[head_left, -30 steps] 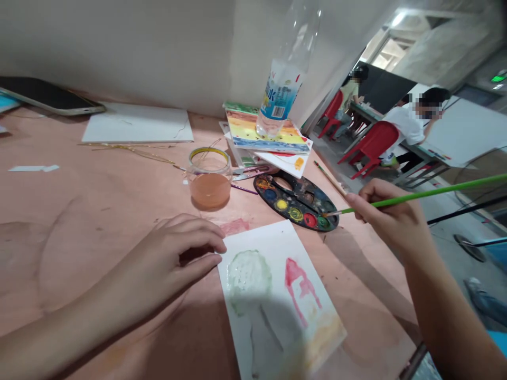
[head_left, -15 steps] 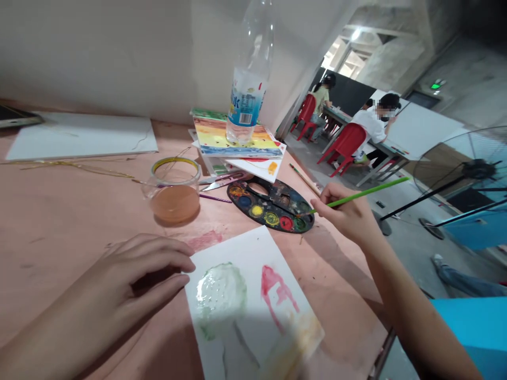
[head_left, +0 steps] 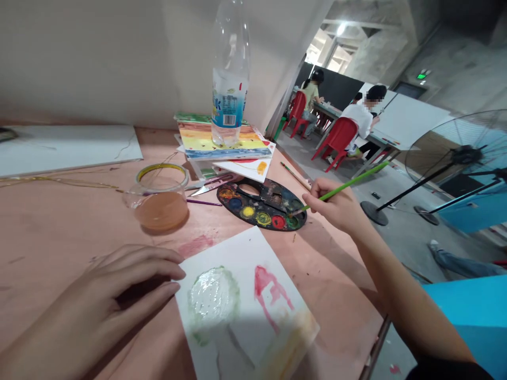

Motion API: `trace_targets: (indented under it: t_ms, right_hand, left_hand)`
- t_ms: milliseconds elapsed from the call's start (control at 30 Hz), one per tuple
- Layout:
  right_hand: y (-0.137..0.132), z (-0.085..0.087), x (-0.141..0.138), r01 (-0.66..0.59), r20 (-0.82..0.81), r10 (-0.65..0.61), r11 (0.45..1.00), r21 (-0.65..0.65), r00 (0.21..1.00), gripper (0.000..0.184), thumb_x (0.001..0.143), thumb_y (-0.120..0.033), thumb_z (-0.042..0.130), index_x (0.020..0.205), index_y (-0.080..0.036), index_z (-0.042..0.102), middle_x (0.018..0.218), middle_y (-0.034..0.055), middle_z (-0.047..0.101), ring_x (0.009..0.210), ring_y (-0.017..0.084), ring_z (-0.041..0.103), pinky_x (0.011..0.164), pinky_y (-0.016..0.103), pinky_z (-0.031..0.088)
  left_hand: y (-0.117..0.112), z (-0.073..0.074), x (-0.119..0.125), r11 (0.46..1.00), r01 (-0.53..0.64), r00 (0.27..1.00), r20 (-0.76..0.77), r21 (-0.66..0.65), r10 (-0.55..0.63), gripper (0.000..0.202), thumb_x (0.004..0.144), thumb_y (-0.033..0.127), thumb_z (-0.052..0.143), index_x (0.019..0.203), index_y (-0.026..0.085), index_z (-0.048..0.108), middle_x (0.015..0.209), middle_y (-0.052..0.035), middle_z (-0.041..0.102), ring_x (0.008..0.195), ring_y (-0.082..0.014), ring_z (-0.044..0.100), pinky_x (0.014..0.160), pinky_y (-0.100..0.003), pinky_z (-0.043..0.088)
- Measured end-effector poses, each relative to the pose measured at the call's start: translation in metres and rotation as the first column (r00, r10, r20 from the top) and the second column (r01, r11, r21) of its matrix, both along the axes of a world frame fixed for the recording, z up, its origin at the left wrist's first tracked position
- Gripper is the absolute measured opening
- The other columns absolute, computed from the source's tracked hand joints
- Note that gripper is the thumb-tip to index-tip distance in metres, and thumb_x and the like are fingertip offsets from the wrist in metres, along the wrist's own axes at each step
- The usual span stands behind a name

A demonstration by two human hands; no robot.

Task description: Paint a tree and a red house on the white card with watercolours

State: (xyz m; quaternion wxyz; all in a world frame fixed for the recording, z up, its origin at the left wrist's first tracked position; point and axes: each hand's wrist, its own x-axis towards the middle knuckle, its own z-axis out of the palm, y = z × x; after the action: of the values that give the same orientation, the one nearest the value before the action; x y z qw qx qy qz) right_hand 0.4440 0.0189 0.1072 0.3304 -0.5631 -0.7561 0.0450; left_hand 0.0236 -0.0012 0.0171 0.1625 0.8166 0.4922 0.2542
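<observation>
My right hand (head_left: 336,207) pinches a green-handled paintbrush (head_left: 348,182), its tip resting in a green well at the right end of a dark oval paint palette (head_left: 262,203). My left hand (head_left: 119,295) lies on the table, fingers curled loosely, fingertips touching the left edge of a white painted sheet (head_left: 245,306). The sheet shows a wet green round blob and a red shape. A glass jar (head_left: 160,198) of orange-tinted water stands left of the palette.
A clear plastic bottle (head_left: 228,95) stands on a stack of painted sheets (head_left: 222,145) by the wall. A white board (head_left: 67,148) lies at the far left. Scissors and brushes lie beside the jar. People sit on red chairs (head_left: 340,138) beyond; a floor fan (head_left: 463,158) stands right.
The view has swung right, so everything has shifted left in frame. My right hand keeps the brush tip in the palette's green well; my left hand stays at the sheet's edge.
</observation>
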Motion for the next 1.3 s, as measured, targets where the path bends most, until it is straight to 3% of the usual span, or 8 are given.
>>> trace_targets:
  t_ms: [100, 267, 800, 1033, 1300]
  right_hand:
    - [-0.001, 0.001, 0.0, 0.0, -0.008, 0.0, 1.0, -0.012, 1.0, 0.046, 0.104, -0.046, 0.07, 0.071, -0.02, 0.052, 0.062, -0.0085, 0.05, 0.054, 0.01, 0.048, 0.055, 0.023, 0.041]
    - [-0.001, 0.003, -0.003, -0.005, -0.019, 0.004, 0.999, -0.043, 1.0, 0.044, 0.101, -0.042, 0.072, 0.069, -0.02, 0.052, 0.06, -0.0088, 0.049, 0.053, 0.01, 0.046, 0.055, 0.024, 0.038]
    - [-0.003, 0.007, -0.007, 0.102, -0.103, -0.107, 0.994, -0.045, 0.989, 0.029, 0.087, -0.028, 0.066, 0.063, -0.024, 0.049, 0.056, -0.0059, 0.052, 0.054, 0.012, 0.043, 0.058, 0.028, 0.033]
    - [0.0, 0.0, -0.004, 0.105, -0.147, -0.123, 0.987, -0.12, 0.981, 0.039, 0.096, -0.042, 0.073, 0.069, -0.022, 0.052, 0.06, -0.0074, 0.055, 0.053, 0.011, 0.048, 0.055, 0.025, 0.04]
    - [0.006, -0.006, 0.002, 0.139, -0.149, -0.158, 0.981, -0.132, 0.976, 0.04, 0.102, -0.043, 0.073, 0.074, -0.02, 0.055, 0.064, -0.0072, 0.058, 0.056, 0.011, 0.054, 0.057, 0.025, 0.046]
  left_hand:
    - [-0.001, 0.001, -0.001, 0.993, 0.049, 0.999, 0.004, -0.111, -0.049, 0.031, 0.097, 0.06, 0.061, 0.095, 0.035, 0.08, 0.113, 0.0016, 0.082, 0.115, -0.0296, 0.071, 0.107, -0.048, 0.052]
    - [-0.002, 0.002, -0.002, 0.989, 0.058, 0.998, 0.03, -0.139, -0.055, 0.029, 0.097, 0.059, 0.063, 0.097, 0.037, 0.08, 0.115, 0.0024, 0.081, 0.115, -0.0296, 0.07, 0.106, -0.046, 0.052]
    - [0.0, -0.004, -0.006, 0.992, 0.126, 0.99, 0.065, -0.019, -0.124, 0.028, 0.095, 0.063, 0.064, 0.101, 0.04, 0.079, 0.113, 0.0053, 0.082, 0.11, -0.0268, 0.073, 0.1, -0.039, 0.056]
    - [0.001, -0.004, -0.006, 0.991, 0.13, 0.989, 0.064, 0.015, -0.131, 0.033, 0.096, 0.07, 0.063, 0.101, 0.042, 0.08, 0.111, 0.0052, 0.083, 0.108, -0.0255, 0.074, 0.098, -0.037, 0.057]
    - [0.001, 0.005, 0.0, 0.99, 0.125, 0.988, 0.08, 0.06, -0.129, 0.041, 0.094, 0.075, 0.062, 0.094, 0.039, 0.081, 0.104, 0.0037, 0.084, 0.1, -0.0231, 0.076, 0.092, -0.031, 0.06]
